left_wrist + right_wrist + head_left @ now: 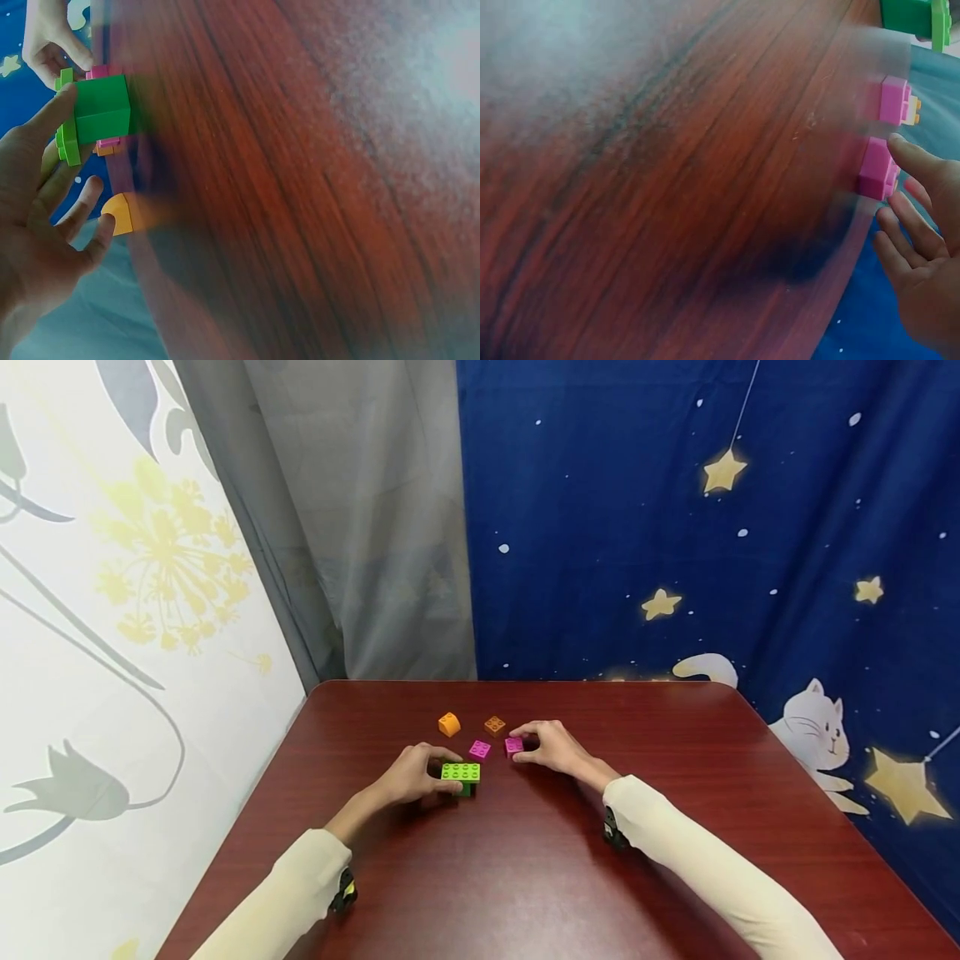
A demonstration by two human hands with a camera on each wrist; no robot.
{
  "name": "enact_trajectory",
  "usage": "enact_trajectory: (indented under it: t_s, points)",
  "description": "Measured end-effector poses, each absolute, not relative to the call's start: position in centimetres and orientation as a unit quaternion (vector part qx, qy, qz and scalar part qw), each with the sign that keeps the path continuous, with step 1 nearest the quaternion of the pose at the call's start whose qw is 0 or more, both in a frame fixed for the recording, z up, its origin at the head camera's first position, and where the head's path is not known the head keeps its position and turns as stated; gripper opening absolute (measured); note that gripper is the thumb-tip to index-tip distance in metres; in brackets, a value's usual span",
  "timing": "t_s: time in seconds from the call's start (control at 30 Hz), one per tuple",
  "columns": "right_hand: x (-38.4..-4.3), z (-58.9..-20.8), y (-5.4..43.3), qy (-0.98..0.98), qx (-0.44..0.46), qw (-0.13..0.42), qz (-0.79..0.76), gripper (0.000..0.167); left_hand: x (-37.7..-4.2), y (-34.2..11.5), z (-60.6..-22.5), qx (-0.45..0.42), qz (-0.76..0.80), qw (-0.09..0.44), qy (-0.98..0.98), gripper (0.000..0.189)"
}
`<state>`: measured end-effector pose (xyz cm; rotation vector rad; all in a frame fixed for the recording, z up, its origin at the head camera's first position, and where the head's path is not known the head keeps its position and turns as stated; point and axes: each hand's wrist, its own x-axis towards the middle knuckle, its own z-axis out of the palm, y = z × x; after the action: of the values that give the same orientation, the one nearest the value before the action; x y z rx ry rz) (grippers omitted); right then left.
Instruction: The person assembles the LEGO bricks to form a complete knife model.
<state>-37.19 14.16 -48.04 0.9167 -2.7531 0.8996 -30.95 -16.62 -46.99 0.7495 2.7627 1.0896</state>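
Note:
My left hand grips a lime-green eight-stud building block between thumb and fingers. Under that block sits a darker green block, joined to it and showing a plain side in the left wrist view. On the other side, my right hand has its thumb and index finger at opposite sides of a pink block, pinching it where it stands on the table. A second pink block lies between the two hands, apart from both.
Behind the hands, an orange block with a curved top and a brownish-orange four-stud block stand on the dark red wooden table. A blue star-patterned curtain and a grey curtain hang beyond its far edge.

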Motion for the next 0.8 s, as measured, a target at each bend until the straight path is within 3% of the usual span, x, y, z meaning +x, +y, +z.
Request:
enact_trajectory:
  t_s: [0.8]
  points:
    - [-36.8, -47.9, 12.8, -0.902, 0.311, 0.037, 0.298, 0.037, -31.1, -16.3, -47.6, 0.229, 0.352, 0.039, 0.907, 0.032]
